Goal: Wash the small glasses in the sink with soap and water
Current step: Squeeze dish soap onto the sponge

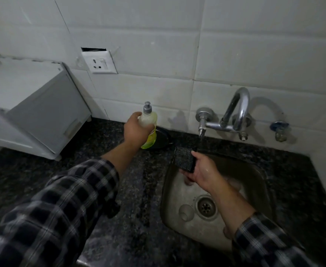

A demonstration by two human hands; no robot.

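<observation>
Nearest us, our checked sleeves (58,205) reach out over the dark speckled surface (139,189). To the right, the steel sink (258,182) is set into it, and one small glass (186,211) sits on the sink floor just left of the drain (205,207). A second glass (188,181) seems to sit under our fingers, but it is too blurred to be sure. Above the sink's far left corner, our right hand (202,172) grasps a dark scrub pad (184,159), thumb on top and fingers beneath. Further left, our left hand (136,130) is wrapped round the upper part of the yellow-green soap bottle (149,130), which tilts slightly. We cannot tell whether its base touches the surface. A dark dish (163,139) lies just behind the bottle. Beyond the pad, the chrome tap (235,112) juts from the white tiled wall (158,35), its spout above the pad. A white appliance (42,112) stands far left, with a socket (100,61) on the wall above.
</observation>
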